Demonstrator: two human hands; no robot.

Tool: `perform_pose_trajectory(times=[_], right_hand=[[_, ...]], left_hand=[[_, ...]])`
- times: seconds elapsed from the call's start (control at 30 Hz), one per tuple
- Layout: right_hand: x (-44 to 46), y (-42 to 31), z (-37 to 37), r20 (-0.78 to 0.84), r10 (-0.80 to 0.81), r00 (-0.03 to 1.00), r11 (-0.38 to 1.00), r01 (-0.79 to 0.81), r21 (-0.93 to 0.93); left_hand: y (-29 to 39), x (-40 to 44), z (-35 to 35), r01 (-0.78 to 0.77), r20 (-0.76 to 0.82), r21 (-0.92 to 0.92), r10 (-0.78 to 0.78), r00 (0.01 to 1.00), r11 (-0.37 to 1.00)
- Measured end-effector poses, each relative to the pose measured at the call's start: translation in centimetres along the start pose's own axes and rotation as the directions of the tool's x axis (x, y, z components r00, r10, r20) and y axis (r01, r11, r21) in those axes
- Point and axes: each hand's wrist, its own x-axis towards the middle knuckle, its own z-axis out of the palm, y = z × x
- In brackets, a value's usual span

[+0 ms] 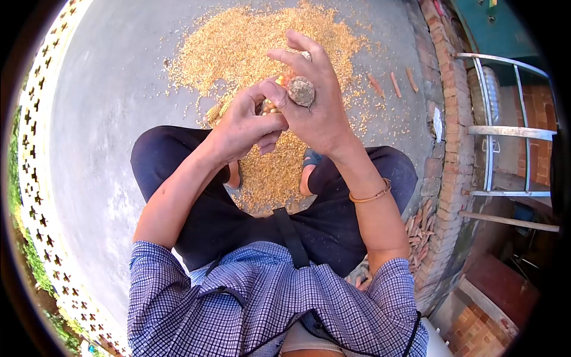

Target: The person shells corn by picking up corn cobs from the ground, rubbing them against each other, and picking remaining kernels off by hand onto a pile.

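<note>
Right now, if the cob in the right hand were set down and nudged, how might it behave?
The cob would likely roll, since its exposed end is round. It probably feels stiff and grippy, as that end looks woody and rough.

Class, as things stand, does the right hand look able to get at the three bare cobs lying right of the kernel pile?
Probably not yet: the right hand is occupied with a cob, though no barrier shows towards the three bare cobs.

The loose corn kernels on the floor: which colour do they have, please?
Golden yellow; the loose corn kernels show best in the head view.
</note>
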Motion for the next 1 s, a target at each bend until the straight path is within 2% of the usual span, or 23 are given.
perform_pose_trajectory(times=[0.07,0.13,0.17,0.2,0.3,0.37,0.43,0.47,0.57,0.63,0.7,0.8,0.87,0.93,1.0], right_hand=[[0.0,-0.6,0.4,-0.027,0.007,1.0,1.0,-0.006,0.023],[-0.5,-0.3,0.6,-0.129,0.123,0.984,0.991,-0.128,-0.033],[-0.8,-0.4,0.9,-0.184,0.182,0.966,0.979,-0.195,-0.052],[-0.3,-0.6,1.4,-0.276,0.157,0.948,0.981,-0.181,-0.064],[0.6,-1.1,0.3,-0.115,0.524,0.844,0.839,-0.488,0.24],[1.4,-0.5,-1.0,-0.006,0.516,0.856,0.782,-0.468,0.412],[1.5,0.1,-1.5,0.082,0.536,0.84,0.654,-0.475,0.588],[1.4,0.5,-1.5,0.073,0.528,0.846,0.655,-0.461,0.599],[1.2,0.1,-1.6,-0.046,0.396,0.917,0.773,-0.306,0.555],[1.0,-0.5,-2.0,0.03,0.283,0.959,0.878,-0.271,0.395],[0.8,0.1,-1.4,0.013,0.073,0.997,0.978,-0.074,0.195],[1.0,-0.1,-0.9,0.045,-0.158,0.986,0.979,0.162,-0.125],[0.8,-0.5,-0.7,0.072,-0.186,0.98,0.958,0.197,-0.208],[0.1,-1.2,-0.7,0.106,-0.086,0.991,0.98,0.104,-0.172],[0.3,-1.4,0.2,-0.055,-0.017,0.998,0.962,0.002,-0.272]], left_hand=[[0.4,-0.4,0.4,0.009,0.002,0.118,-0.009,1.0,0.993],[0.7,-0.7,1.1,-0.032,0.047,0.21,0.022,0.999,0.977],[0.6,-0.7,0.8,-0.01,0.079,0.163,-0.003,0.997,0.987],[0.3,-0.5,0.4,0.004,0.109,0.106,-0.015,0.994,0.994],[-0.6,-0.4,0.5,0.101,0.199,-0.146,-0.071,0.977,0.984],[-0.3,0.0,0.5,0.106,0.217,-0.263,-0.048,0.975,0.959],[0.4,0.1,0.3,0.061,0.179,-0.323,-0.002,0.984,0.944],[0.8,0.0,0.1,0.037,0.156,-0.351,0.019,0.988,0.935],[0.7,-0.1,-0.6,0.009,0.138,-0.371,0.046,0.989,0.928],[0.7,-0.1,-0.6,0.007,0.112,-0.331,0.032,0.993,0.943],[1.2,-0.2,-0.3,0.049,0.12,-0.319,-0.011,0.993,0.947],[1.1,-0.4,-0.1,0.041,0.072,-0.26,-0.023,0.997,0.965],[0.1,-0.2,-0.3,0.041,0.062,-0.2,-0.029,0.998,0.979],[-0.9,-0.3,-0.9,0.068,0.086,-0.13,-0.057,0.995,0.989],[-0.9,-0.3,0.0,-0.044,0.022,0.24,0.04,0.999,0.97]])
